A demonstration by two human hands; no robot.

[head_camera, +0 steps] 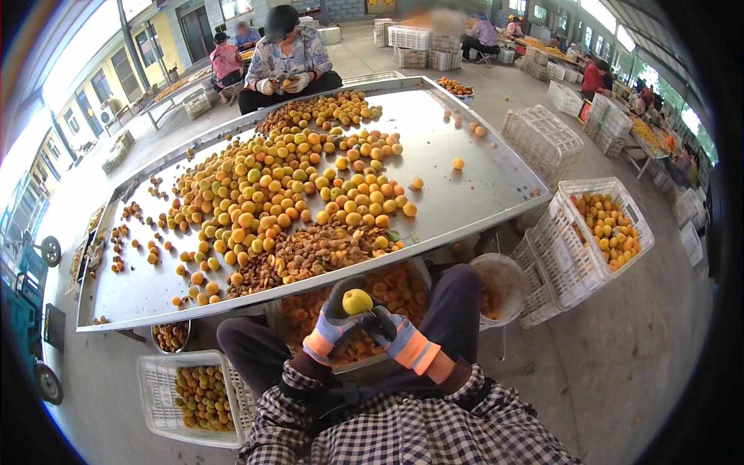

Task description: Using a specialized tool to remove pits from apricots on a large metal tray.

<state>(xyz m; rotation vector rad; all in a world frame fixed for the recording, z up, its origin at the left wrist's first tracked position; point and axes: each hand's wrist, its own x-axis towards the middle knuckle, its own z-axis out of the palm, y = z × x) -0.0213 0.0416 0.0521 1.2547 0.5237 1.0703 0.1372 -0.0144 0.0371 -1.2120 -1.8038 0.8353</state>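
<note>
My left hand [338, 317], in a dark-palmed work glove with an orange cuff, holds a yellow-green apricot [357, 301] above my lap. Close beside it on the right, my right hand [390, 328], gloved alike, has its fingers curled near the fruit; whether a small tool is in it cannot be told. Below both hands sits a crate of split orange apricot halves [372, 343], between my knees. Just beyond is a metal-topped table [465, 200] with a large heap of whole apricots [250, 186] and a pile of brown pits and scraps [308, 253] at its near edge.
White plastic crates of apricots stand at right [628, 264] and lower left [157, 401]. A bucket [511, 290] is by my right knee, a bowl of fruit [170, 337] under the table's left. A gloved person [290, 64] sits across the table; other people work farther off.
</note>
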